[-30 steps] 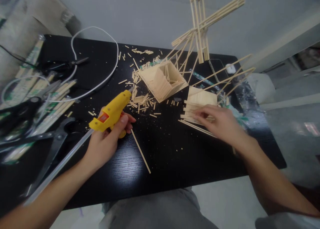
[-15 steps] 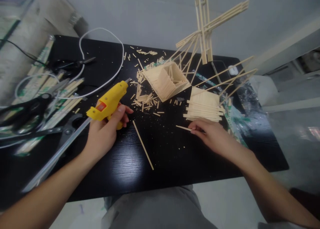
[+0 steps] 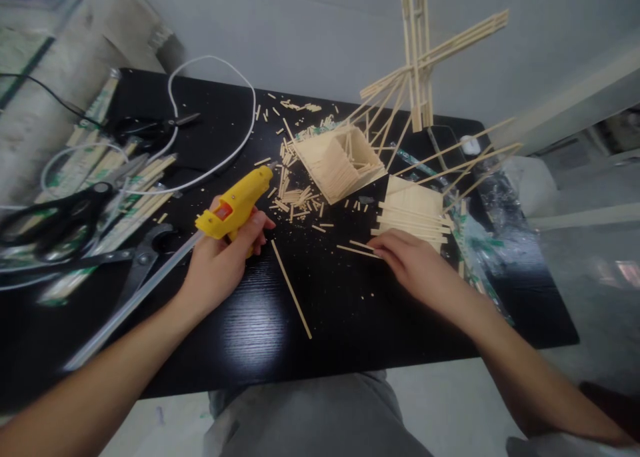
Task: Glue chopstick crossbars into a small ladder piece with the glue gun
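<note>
My left hand (image 3: 223,260) is wrapped round a yellow glue gun (image 3: 237,200), nozzle pointing up and right, with a clear glue stick (image 3: 130,304) trailing from its back. My right hand (image 3: 413,264) lies on the black table (image 3: 320,310), fingers pinched on thin wooden sticks (image 3: 356,248) that point left. Just beyond its fingers lies a flat panel of glued sticks (image 3: 411,207). A wooden box-shaped stick structure (image 3: 337,160) sits further back, with a tall frame of long sticks (image 3: 417,64) rising over it.
A long loose stick (image 3: 291,289) lies between my hands. Cut stick bits (image 3: 295,200) litter the middle. Scissors (image 3: 55,214), pliers (image 3: 145,254), wrapped chopstick packs (image 3: 125,200) and a white cable (image 3: 220,157) lie at the left. Plastic wrappers (image 3: 475,237) lie at the right edge.
My right hand came off the flat panel, drew back toward me with a thin stick, then moved slightly forward again. The glue gun shifted a little to the right.
</note>
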`<state>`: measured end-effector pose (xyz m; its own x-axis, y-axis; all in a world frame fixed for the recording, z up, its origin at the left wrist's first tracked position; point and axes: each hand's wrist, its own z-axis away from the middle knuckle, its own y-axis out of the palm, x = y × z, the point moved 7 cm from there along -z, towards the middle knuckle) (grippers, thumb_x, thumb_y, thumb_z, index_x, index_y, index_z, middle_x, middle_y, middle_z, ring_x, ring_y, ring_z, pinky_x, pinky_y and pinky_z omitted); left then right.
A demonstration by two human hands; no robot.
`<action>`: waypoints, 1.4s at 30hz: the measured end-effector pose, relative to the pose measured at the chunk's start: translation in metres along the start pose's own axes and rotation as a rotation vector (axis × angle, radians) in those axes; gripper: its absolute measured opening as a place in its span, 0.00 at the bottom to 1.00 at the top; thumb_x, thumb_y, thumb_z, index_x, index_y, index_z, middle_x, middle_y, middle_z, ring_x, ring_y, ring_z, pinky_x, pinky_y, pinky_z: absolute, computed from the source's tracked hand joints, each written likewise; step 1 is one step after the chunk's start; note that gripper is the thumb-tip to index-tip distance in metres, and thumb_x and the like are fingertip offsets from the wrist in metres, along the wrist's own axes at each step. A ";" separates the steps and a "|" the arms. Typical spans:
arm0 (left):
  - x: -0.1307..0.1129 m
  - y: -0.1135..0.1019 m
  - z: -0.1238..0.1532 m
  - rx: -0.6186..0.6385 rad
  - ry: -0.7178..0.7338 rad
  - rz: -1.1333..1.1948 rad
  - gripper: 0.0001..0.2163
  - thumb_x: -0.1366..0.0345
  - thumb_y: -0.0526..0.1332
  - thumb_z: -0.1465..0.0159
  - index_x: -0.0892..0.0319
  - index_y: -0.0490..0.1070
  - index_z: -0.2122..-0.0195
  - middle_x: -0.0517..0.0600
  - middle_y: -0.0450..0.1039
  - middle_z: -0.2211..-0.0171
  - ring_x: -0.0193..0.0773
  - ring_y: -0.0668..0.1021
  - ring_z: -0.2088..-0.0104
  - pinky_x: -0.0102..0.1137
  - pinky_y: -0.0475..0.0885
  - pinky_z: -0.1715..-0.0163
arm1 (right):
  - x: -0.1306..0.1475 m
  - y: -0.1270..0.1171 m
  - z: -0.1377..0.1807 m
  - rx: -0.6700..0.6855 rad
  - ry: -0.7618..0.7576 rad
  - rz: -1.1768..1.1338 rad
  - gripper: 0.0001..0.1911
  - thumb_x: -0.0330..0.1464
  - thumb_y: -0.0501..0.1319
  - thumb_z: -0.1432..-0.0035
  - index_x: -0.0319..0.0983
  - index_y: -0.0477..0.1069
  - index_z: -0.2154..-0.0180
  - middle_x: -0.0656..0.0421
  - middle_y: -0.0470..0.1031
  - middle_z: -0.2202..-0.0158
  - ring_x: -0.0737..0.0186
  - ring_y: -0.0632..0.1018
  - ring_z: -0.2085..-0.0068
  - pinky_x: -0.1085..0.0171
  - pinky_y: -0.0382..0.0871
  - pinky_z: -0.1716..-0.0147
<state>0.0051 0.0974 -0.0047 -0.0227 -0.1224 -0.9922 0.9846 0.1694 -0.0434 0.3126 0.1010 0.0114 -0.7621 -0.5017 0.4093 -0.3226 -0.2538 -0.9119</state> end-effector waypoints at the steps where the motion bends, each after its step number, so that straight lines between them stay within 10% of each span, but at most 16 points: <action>1: 0.000 0.001 0.000 0.001 -0.002 -0.002 0.19 0.45 0.74 0.38 0.58 0.78 0.64 0.49 0.80 0.68 0.34 0.76 0.74 0.30 0.74 0.74 | -0.003 -0.003 0.002 -0.030 0.005 0.004 0.12 0.29 0.56 0.22 0.40 0.79 0.51 0.48 0.85 0.53 0.44 0.87 0.51 0.47 0.83 0.48; 42: 0.016 0.000 -0.002 0.045 -0.051 -0.178 0.17 0.48 0.73 0.40 0.56 0.77 0.61 0.51 0.80 0.60 0.37 0.76 0.70 0.33 0.74 0.71 | 0.051 0.038 -0.031 -0.090 -0.234 -0.072 0.11 0.28 0.61 0.21 0.37 0.84 0.52 0.51 0.84 0.58 0.53 0.83 0.56 0.54 0.82 0.54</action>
<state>0.0045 0.0978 -0.0211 -0.1899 -0.1957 -0.9621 0.9725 0.0971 -0.2117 0.2435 0.0914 -0.0037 -0.5883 -0.6650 0.4601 -0.4282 -0.2265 -0.8748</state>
